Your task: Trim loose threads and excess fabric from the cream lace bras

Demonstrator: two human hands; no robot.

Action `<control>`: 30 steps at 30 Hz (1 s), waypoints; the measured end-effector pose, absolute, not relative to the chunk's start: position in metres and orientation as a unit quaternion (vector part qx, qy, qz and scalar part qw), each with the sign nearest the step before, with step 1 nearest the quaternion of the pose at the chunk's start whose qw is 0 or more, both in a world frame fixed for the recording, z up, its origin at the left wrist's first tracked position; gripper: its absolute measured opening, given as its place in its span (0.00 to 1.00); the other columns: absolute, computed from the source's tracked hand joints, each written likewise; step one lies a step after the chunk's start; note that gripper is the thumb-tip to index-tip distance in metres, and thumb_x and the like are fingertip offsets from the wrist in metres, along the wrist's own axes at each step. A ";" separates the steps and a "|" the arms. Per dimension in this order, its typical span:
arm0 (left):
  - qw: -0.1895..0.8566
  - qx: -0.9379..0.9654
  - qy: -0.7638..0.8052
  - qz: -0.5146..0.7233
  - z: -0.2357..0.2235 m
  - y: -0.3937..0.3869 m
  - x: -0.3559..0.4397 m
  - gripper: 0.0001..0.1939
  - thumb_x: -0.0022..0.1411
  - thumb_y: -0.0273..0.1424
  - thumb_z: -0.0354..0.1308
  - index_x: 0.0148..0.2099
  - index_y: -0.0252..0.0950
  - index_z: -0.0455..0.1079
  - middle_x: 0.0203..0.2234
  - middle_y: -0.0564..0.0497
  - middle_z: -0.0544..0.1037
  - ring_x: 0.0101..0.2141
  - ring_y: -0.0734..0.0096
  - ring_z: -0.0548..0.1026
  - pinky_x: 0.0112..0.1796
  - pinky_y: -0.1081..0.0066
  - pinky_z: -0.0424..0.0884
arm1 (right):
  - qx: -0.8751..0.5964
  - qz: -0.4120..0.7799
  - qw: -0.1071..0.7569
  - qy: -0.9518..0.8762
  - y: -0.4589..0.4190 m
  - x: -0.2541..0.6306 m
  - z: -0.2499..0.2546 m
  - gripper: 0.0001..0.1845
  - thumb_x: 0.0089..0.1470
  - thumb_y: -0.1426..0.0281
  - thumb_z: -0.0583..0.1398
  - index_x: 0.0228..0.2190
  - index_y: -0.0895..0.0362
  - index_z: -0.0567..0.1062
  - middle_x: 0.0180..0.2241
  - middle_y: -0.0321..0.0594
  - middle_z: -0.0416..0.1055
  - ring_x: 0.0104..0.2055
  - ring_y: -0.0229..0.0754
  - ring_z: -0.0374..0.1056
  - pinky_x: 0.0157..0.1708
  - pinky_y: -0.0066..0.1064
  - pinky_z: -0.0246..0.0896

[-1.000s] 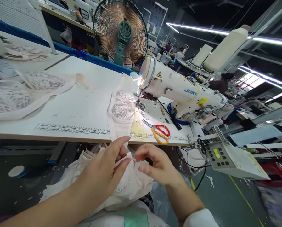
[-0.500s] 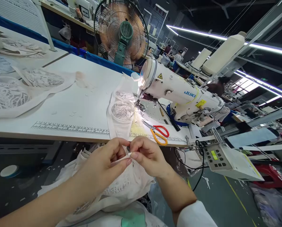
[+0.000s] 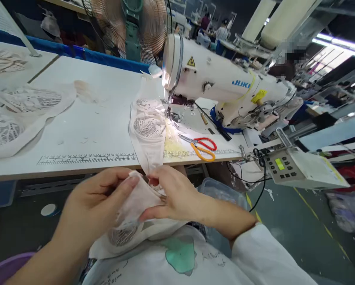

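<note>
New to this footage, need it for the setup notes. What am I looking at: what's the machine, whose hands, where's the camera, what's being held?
No robot here: just a person's two bare hands, seen by one camera worn on their head, looking forward and down.

The left hand pinches an off-white, lace-patterned cloth garment between thumb and fingers. The right hand touches it too, thumb spread from its fingers.

The machine is a white sewing machine with blue lettering. On the white tabletop lie an off-white lace piece by the needle and metal scissors with one red and one orange handle. A strip of that piece hangs towards the hands; I can't tell whether it joins the garment.
</note>
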State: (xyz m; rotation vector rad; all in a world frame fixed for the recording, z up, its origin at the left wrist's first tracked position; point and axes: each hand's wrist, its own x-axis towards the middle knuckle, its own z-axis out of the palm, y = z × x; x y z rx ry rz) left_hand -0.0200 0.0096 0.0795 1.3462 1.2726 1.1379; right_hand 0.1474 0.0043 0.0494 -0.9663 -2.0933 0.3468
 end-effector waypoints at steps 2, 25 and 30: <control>0.462 0.477 0.568 0.487 0.076 0.005 -0.030 0.06 0.45 0.34 0.64 0.28 0.39 0.74 0.18 0.55 0.76 0.17 0.74 0.70 0.15 0.79 0.65 | -0.371 0.099 0.362 -0.849 -0.004 0.145 0.039 0.16 0.56 0.61 0.54 0.34 0.64 0.69 0.28 0.45 0.69 0.31 0.40 0.63 0.30 0.30 0.60; 0.474 0.328 0.649 0.497 0.000 0.034 -0.055 0.05 0.38 0.24 0.65 0.23 0.35 0.72 0.18 0.57 0.74 0.20 0.78 0.66 0.20 0.77 0.62 | -0.405 0.119 0.128 -0.897 -0.016 0.167 -0.025 0.18 0.63 0.66 0.46 0.42 0.63 0.70 0.23 0.39 0.67 0.24 0.39 0.62 0.20 0.29 0.49; 0.479 0.306 0.657 0.495 -0.004 0.041 -0.054 0.05 0.38 0.24 0.64 0.23 0.35 0.72 0.17 0.58 0.73 0.19 0.78 0.65 0.20 0.77 0.60 | -0.406 0.132 0.057 -0.902 -0.014 0.194 -0.019 0.18 0.60 0.71 0.50 0.51 0.62 0.63 0.27 0.41 0.69 0.28 0.41 0.64 0.24 0.30 0.54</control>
